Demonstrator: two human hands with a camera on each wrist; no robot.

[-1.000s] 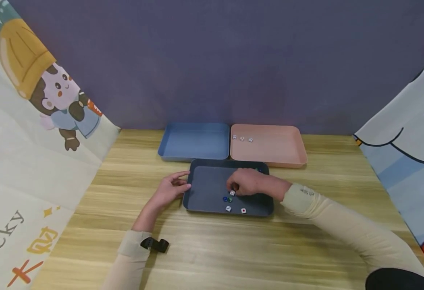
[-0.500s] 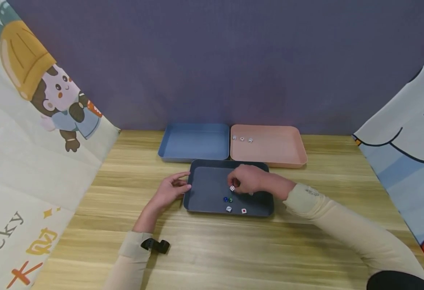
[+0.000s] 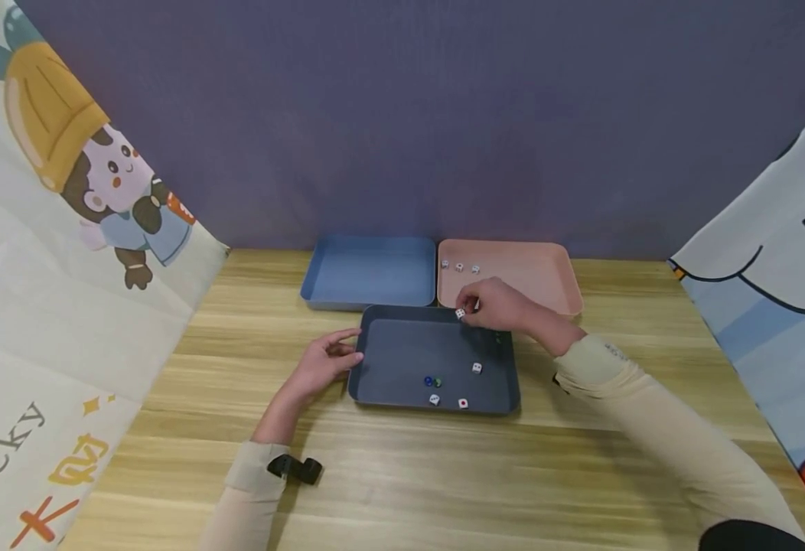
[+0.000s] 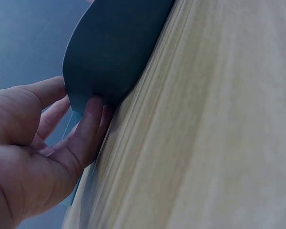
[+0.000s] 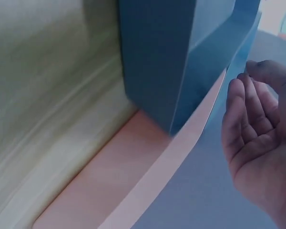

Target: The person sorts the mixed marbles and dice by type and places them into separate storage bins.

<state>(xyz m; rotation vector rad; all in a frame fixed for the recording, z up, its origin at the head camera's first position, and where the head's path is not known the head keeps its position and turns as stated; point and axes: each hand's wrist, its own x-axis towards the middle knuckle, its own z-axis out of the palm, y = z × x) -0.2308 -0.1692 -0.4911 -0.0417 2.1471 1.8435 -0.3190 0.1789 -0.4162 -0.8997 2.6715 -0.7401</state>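
The right hand (image 3: 495,304) pinches a white die (image 3: 461,314) at its fingertips; the left hand (image 3: 323,363) clenches nothing, its relaxed fingers resting against the end wall of the dark tray (image 3: 392,352), probably to steady it. In the head view the die shows at the dark tray's far rim, close to the pink tray (image 3: 533,275); its height is hard to judge. The step in hand looks like moving this die from the dark tray to the pink one. The next move calls for clearing the pink tray's near wall, then a gentle release near the row of three dice (image 3: 460,267) without nudging them. Three more dice (image 3: 477,368) lie in the dark tray, with a blue marble (image 3: 428,381) and a green marble (image 3: 438,383) side by side. Beyond, the blue tray (image 3: 371,268) sits beside the pink one on the wooden table (image 3: 375,474).
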